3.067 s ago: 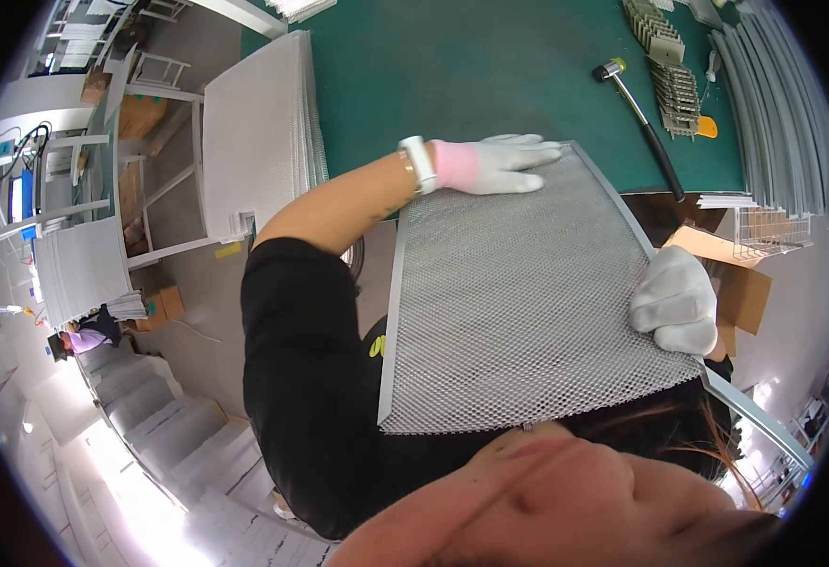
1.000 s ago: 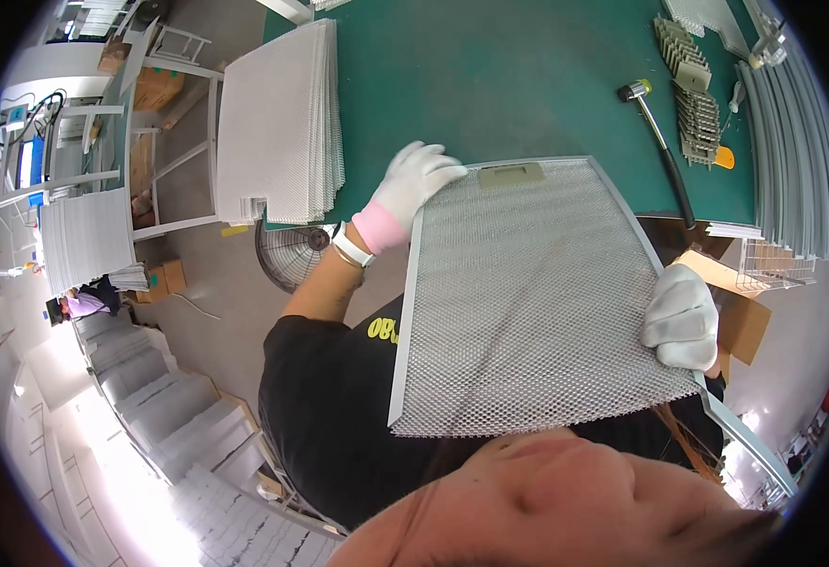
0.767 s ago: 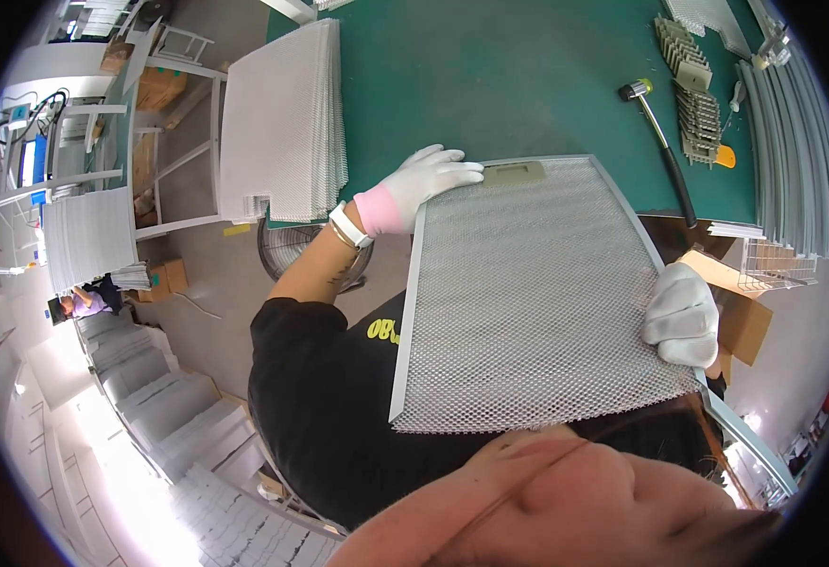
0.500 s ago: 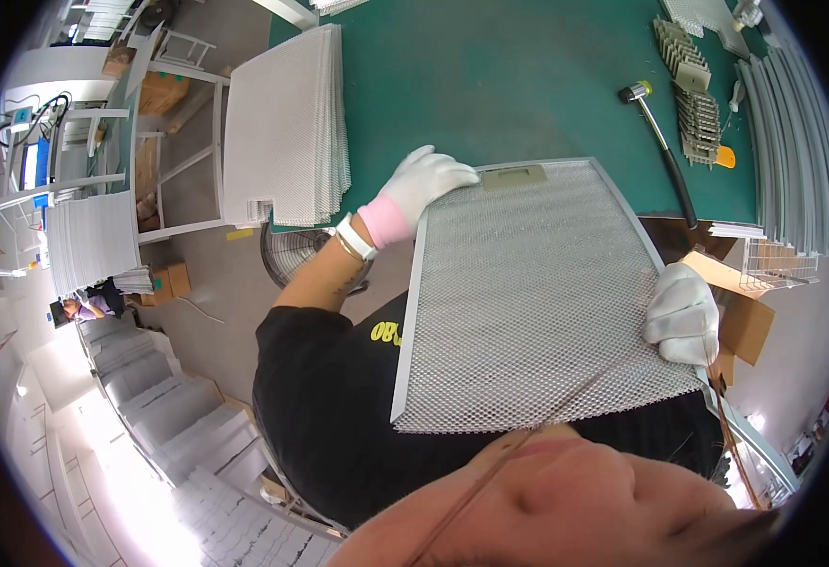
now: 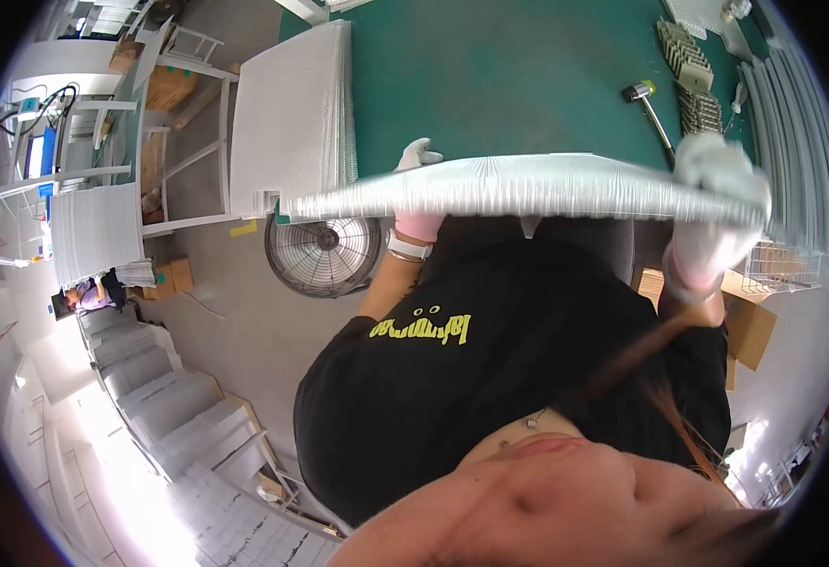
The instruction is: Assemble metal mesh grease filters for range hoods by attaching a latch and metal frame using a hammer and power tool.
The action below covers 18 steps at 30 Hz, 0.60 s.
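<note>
A silvery metal mesh panel (image 5: pixel 528 184) is turned almost edge-on above the near edge of the green table (image 5: pixel 490 76), smeared by motion. My left hand (image 5: pixel 418 154), in a white glove with a pink cuff, grips it left of the middle; thumb and fingers show above the panel, and the panel hides the rest. At the right end my white-gloved right hand (image 5: pixel 722 180) is closed around the panel, blurred. Behind that hand lies a mallet (image 5: pixel 656 113) with a yellow and black head, its handle partly covered. The panel's left end overlaps a stack of white mesh sheets (image 5: pixel 292 113).
Stacked small metal brackets (image 5: pixel 693 76), a screwdriver (image 5: pixel 739 96) and long grey strips (image 5: pixel 783 142) lie on the right. On the floor are a round fan (image 5: pixel 325 250) and a cardboard box (image 5: pixel 753 326). Another person (image 5: pixel 88 295) is far off at left.
The panel has gone from lying face-up across my lap to nearly edge-on, farther from my body. My right hand has moved up and away; the left has shifted slightly, now partly behind the panel.
</note>
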{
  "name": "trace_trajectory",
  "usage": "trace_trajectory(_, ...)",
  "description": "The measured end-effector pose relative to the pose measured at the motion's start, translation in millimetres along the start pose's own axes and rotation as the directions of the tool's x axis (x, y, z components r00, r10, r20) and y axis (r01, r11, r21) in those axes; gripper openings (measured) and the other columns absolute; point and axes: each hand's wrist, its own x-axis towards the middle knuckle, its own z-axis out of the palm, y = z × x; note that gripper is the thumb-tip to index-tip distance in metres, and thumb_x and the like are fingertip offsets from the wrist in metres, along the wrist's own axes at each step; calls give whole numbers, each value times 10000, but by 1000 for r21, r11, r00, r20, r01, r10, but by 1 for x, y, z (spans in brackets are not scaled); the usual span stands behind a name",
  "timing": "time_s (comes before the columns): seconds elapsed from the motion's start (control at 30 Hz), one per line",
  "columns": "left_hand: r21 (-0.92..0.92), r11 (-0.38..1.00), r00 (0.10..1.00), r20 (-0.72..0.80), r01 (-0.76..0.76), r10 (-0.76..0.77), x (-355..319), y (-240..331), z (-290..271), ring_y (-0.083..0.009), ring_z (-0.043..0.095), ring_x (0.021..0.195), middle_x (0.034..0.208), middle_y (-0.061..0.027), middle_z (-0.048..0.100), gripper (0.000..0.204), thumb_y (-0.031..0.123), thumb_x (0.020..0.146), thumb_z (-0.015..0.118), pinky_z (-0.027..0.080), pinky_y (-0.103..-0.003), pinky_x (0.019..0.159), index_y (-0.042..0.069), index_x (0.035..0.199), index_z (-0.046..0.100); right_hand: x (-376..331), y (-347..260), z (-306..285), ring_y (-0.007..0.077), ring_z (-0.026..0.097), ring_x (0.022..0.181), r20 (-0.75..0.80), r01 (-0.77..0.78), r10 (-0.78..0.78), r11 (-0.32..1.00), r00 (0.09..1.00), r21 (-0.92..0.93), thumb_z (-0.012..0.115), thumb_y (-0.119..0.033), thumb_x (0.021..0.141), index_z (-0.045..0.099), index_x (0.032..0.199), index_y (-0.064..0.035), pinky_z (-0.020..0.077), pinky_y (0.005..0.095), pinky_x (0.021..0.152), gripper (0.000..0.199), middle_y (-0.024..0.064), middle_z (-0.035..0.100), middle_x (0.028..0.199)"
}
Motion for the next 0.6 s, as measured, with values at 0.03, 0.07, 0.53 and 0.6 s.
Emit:
trace_trajectory(0.03,315,912,958,-21,-264,285,-5,13,-6,-305,691,835,993,-136,719,550,318,762,836,550,-363,769,35,1199,659,4,8,4,239,551,738,-114,-64,67,998,991,26,586,-301,1003,557,853,18,463,358,651,353,136,595,835)
trace_trajectory(0.07,304,902,952,74,-307,299,2,24,-13,-355,676,791,978,-153,709,564,352,718,873,552,-373,714,40,1146,681,5,22,-7,219,579,852,-210,-158,139,984,968,-77,592,-313,1005,583,1043,40,492,348,788,355,135,635,959)
trace_trajectory(0.53,-523,406,641,-418,-749,644,53,165,-100,-213,674,805,961,-146,739,143,14,834,633,523,-289,711,-24,954,701,23,53,-26,170,625,937,-131,-109,97,990,987,-87,562,-55,933,655,1121,41,458,259,888,231,114,694,1046)
trace_trajectory(0.6,-488,414,623,-425,-769,656,46,162,-99,-221,669,835,981,-144,730,155,13,848,621,520,-292,738,-21,981,692,22,44,-15,207,634,972,-164,-96,71,984,984,-149,557,-158,981,623,1131,43,491,302,893,259,153,683,1047)
